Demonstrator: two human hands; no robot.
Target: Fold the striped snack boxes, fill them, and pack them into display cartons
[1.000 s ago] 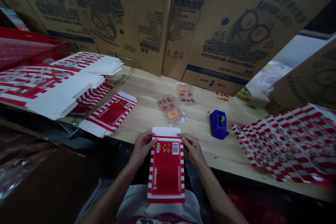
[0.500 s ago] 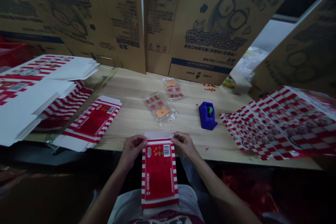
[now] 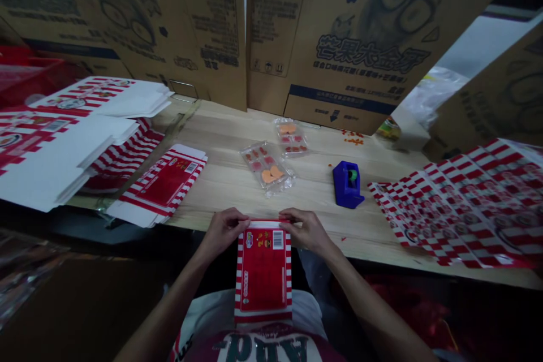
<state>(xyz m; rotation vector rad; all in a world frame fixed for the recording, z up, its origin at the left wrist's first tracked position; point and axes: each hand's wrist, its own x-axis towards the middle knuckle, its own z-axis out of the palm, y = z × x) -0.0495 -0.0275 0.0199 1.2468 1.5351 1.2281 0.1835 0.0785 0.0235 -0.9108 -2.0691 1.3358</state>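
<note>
A red and white striped carton (image 3: 263,274) lies over my lap, its upper end at the table's front edge. My left hand (image 3: 225,232) pinches the upper left corner of that carton between thumb and fingers. At the upper right corner, my right hand (image 3: 306,231) grips it the same way. The end flap is folded low between the two hands. Beyond them on the table lie two clear sachets of gummy candy, a nearer sachet (image 3: 268,168) and a farther sachet (image 3: 291,137). A blue tape dispenser (image 3: 347,185) stands to their right.
Flat striped cartons (image 3: 163,184) and a stack of white-flapped cartons (image 3: 63,153) lie at left. Finished-looking striped boxes (image 3: 466,203) fill the right side. Large brown cardboard boxes (image 3: 339,28) wall off the back. A red bin (image 3: 38,79) sits far left.
The white end flap stood up at the carton's top before; now it is folded down. Both hands stay at the upper corners. The view has shifted slightly.
</note>
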